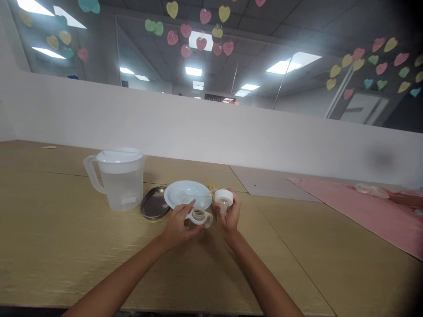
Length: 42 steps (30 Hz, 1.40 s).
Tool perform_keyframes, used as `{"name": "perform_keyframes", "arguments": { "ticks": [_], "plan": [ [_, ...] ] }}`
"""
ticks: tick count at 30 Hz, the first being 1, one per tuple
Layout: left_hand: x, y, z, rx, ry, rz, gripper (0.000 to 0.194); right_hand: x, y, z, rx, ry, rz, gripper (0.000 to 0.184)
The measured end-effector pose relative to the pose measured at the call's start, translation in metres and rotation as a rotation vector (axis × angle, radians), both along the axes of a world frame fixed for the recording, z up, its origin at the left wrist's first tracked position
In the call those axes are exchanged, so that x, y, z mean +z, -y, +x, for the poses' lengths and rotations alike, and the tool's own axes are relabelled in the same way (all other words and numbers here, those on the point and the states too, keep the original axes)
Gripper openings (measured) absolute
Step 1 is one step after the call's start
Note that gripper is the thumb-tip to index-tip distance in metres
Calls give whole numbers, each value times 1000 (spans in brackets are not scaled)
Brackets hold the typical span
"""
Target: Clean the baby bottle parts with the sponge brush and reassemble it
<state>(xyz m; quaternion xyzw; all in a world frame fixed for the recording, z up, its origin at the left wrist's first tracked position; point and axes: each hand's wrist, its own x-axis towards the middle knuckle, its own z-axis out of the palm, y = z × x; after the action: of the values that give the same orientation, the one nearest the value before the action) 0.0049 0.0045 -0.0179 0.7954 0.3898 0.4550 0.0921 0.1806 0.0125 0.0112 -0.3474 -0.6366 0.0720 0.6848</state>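
Observation:
My left hand (180, 226) is closed round a small baby bottle (198, 215) with white side handles and an uncovered round mouth. In my right hand (231, 215) is a white bottle cap (224, 196), with a clear teat-like part pointing down beneath it. The cap is held apart from the bottle, to its right. Just behind my left hand lies a pale blue bowl (188, 187) with something clear in it. A round dark metal dish (154, 204) sits left of the bowl, beside a lidded clear pitcher (122, 189) of liquid.
Small yellow things (211, 187) lie behind my right hand, partly hidden. A pink cloth (363, 215) covers the table's right side, with clear plastic (372, 190) on it. A white wall (198, 127) runs along the table's back.

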Motion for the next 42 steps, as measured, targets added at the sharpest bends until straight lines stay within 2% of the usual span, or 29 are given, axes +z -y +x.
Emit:
{"name": "perform_keyframes", "arguments": {
  "ticks": [8,12,19,29,42],
  "plan": [
    [-2,-2,0,-18,2,8,74,14,0,1,-14,27,-145,48],
    [0,-1,0,-21,-3,-3,74,18,-2,0,77,-44,-222,49],
    [3,2,0,-21,-4,-12,72,11,-8,-2,193,-65,-294,49],
    [2,0,1,-14,-10,3,72,10,-9,-4,152,50,-351,44],
    [4,2,0,-5,-28,16,72,7,-11,2,274,177,-480,39]
  ]
}}
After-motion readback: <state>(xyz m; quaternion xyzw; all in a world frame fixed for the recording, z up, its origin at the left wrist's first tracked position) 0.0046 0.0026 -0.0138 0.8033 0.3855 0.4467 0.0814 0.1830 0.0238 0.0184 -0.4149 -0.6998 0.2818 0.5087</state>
